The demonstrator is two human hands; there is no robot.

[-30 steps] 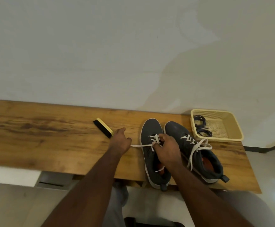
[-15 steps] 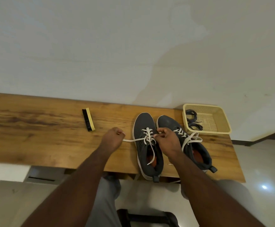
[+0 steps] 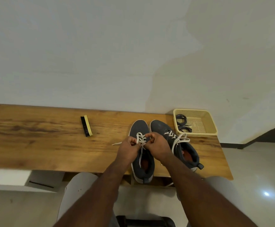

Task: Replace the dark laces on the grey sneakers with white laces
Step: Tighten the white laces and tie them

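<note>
Two grey sneakers [image 3: 158, 145] are placed side by side on the bench [image 3: 35, 145], toes at 12 o'clock, so the eyelets are reached easily from the near edge. The left sneaker [image 3: 141, 166] is being laced with a white lace [image 3: 141, 140]. This lace is pinched on both sides: the fingers of the left hand [image 3: 128, 149] and the right hand [image 3: 158, 147] are curled tightly on it over the eyelets, probably to pull it tight. One loose end lies at 9 o'clock of the hands. The right sneaker [image 3: 179, 145] already carries white lacing. The dark laces [image 3: 183, 122] are kept apart in the basket [image 3: 207, 131], at 2 o'clock. A brush [image 3: 86, 126] lies unused at 10 o'clock.
</note>
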